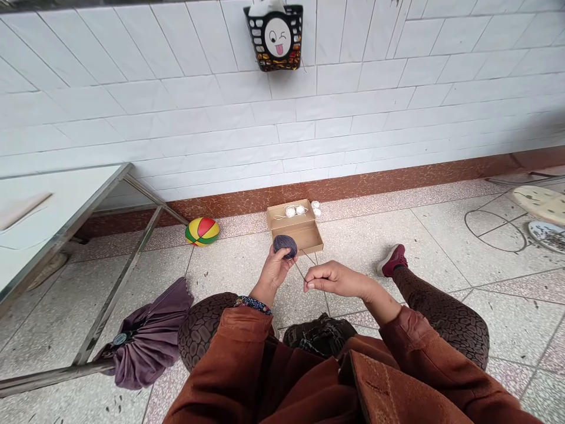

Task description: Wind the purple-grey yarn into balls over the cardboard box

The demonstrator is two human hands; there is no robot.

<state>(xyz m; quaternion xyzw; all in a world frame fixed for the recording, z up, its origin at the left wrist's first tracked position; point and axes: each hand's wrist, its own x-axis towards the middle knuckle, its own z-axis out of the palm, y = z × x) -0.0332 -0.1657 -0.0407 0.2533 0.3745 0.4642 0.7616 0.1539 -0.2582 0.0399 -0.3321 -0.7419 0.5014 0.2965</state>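
Observation:
A ball of dark purple-grey yarn (285,246) is held in my left hand (274,268), fingers wrapped round its lower side. A strand of yarn (301,271) runs down from the ball to my right hand (333,278), whose fingers are pinched closed on it. Just beyond the ball, an open cardboard box (314,237) lies on the floor. White balls of yarn (295,211) rest in its lid part, and more white balls (316,208) sit beside it.
To the left stands a metal-framed table (106,194); a purple folded cloth or umbrella (152,335) lies by its leg. A colourful ball (202,231) rests near the wall. Round stools (541,203) are at the right. A black basket (276,38) hangs on the tiled wall. Behind my hands is a dark bag (318,335).

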